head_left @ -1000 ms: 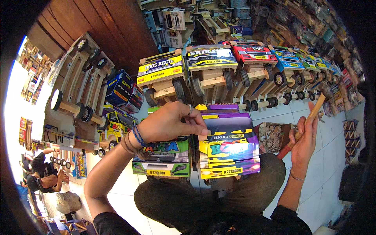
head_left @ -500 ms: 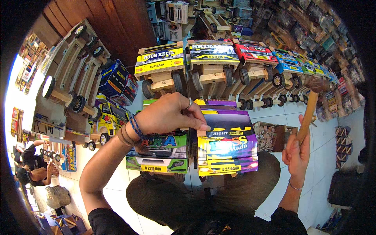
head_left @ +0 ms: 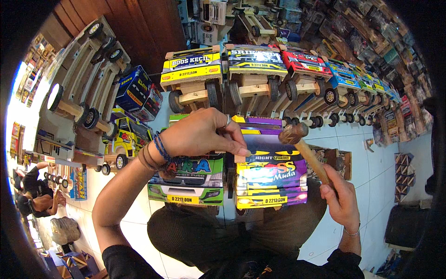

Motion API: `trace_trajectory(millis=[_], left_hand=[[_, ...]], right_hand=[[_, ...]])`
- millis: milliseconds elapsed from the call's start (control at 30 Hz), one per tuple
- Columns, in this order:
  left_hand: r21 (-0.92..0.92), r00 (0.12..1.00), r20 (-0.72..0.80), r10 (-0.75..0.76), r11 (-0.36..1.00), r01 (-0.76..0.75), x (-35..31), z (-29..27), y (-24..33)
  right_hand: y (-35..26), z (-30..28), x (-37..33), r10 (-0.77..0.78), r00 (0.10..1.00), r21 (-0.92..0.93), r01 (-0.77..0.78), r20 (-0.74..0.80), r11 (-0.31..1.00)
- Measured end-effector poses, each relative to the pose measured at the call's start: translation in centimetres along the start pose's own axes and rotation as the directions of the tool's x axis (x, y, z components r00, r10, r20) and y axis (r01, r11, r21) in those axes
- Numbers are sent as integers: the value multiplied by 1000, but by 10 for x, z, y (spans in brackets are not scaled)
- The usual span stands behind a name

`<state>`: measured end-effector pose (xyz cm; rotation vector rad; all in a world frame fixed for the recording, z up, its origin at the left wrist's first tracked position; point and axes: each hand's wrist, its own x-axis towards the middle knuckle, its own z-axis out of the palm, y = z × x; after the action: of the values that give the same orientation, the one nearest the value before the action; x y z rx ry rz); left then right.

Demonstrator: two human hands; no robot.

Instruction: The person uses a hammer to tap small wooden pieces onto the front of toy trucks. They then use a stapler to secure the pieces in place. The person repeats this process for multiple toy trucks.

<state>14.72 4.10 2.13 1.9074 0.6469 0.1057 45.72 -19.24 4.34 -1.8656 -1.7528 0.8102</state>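
Two toy trucks stand side by side before my knees, a green one [head_left: 204, 191] on the left and a purple-and-yellow one [head_left: 272, 181] on the right. My left hand [head_left: 200, 135] reaches over them, its thumb and fingers pinched at a small wooden block [head_left: 240, 159] on the purple truck's left front edge. Whether a nail is also in that pinch is too small to tell. In my right hand [head_left: 341, 197] is a hammer [head_left: 310, 158], gripped by its wooden handle. Its head hangs in the air above the purple truck's right side.
Behind stands a row of toy trucks [head_left: 191, 69] with wooden chassis. More wheeled wooden chassis [head_left: 69, 109] lean at the left. An open box [head_left: 344, 162] of wood pieces sits right of the purple truck. Another person [head_left: 42, 202] sits far left.
My right hand has swung the hammer left and down, from upright at the right to over the purple truck. My left hand keeps its pinch at the block.
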Motion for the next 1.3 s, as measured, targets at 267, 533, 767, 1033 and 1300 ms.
trace_trajectory(millis=[267, 533, 767, 1033, 1300], left_hand=[[-51, 999, 28, -16, 999, 17, 0, -1, 5], [-43, 999, 47, -11, 999, 13, 2, -1, 2], [-55, 998, 49, -26, 998, 29, 2, -1, 0], [-28, 998, 59, -26, 999, 27, 2, -3, 3], [-17, 998, 60, -26, 1000, 27, 3, -3, 3]], right_hand=[[-11, -1, 6, -304, 948, -147, 316, 97, 937], [-17, -3, 8, -266, 950, -279, 303, 166, 911], [-17, -4, 7, -360, 928, -338, 370, 94, 866], [-17, -2, 8, -435, 900, -429, 407, 36, 807], [-19, -6, -1, -443, 894, -575, 400, 73, 713]])
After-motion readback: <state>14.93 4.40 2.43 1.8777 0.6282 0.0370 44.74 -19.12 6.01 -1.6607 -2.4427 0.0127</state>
